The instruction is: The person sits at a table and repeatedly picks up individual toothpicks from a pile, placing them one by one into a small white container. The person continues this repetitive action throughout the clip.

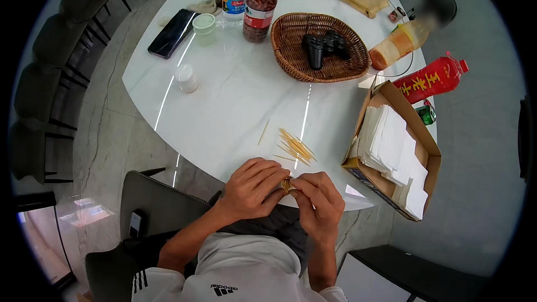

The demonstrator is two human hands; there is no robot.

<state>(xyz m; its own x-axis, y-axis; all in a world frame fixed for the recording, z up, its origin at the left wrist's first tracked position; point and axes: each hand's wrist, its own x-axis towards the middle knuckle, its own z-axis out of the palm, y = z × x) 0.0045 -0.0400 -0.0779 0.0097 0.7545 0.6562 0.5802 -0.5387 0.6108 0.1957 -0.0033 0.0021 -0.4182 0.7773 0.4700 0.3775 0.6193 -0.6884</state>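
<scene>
My left hand (256, 186) and my right hand (319, 201) meet at the table's near edge. Between their fingertips is a small bundle of toothpicks (286, 185), mostly hidden by the fingers. Just beyond, a loose pile of wooden toothpicks (297, 146) lies on the white marble-look table (218, 105). One single toothpick (263, 132) rests apart, left of the pile. Farther off to the left stands a small clear plastic container (186, 79).
A wicker basket (289, 61) holds a black game controller (323, 48). At right, a cardboard box (432, 155) contains white napkins (388, 138), near a red bottle (436, 79). A phone (173, 33), a pale green cup (204, 30) and a bottle of reddish pieces (259, 14) stand farther back.
</scene>
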